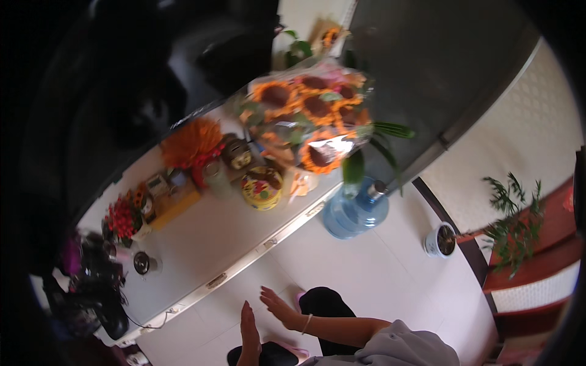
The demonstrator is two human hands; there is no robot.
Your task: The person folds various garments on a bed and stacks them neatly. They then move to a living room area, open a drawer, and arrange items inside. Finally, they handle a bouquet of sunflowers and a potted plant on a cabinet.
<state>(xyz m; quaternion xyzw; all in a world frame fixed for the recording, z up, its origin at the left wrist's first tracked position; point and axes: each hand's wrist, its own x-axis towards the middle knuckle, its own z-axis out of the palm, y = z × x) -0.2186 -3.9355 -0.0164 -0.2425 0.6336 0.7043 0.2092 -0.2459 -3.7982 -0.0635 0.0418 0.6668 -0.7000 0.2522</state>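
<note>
My left hand is raised near the bottom of the view, fingers extended, holding nothing. To its right, my right hand is also held up, its fingers straight and nothing in it; a thin bracelet circles that wrist. A gap separates the two hands, above the tiled floor and my knees. Beyond them runs a long white cabinet top. On it stand a wrapped sunflower bouquet, a round yellow patterned tin, a red-flowered potted plant and a cup with a dark lid.
A blue water-cooler bottle stands on the floor by the cabinet's end. Farther right are a potted palm and red wooden furniture. A black hair dryer and its cord lie at the cabinet's left end. A large dark screen rises behind.
</note>
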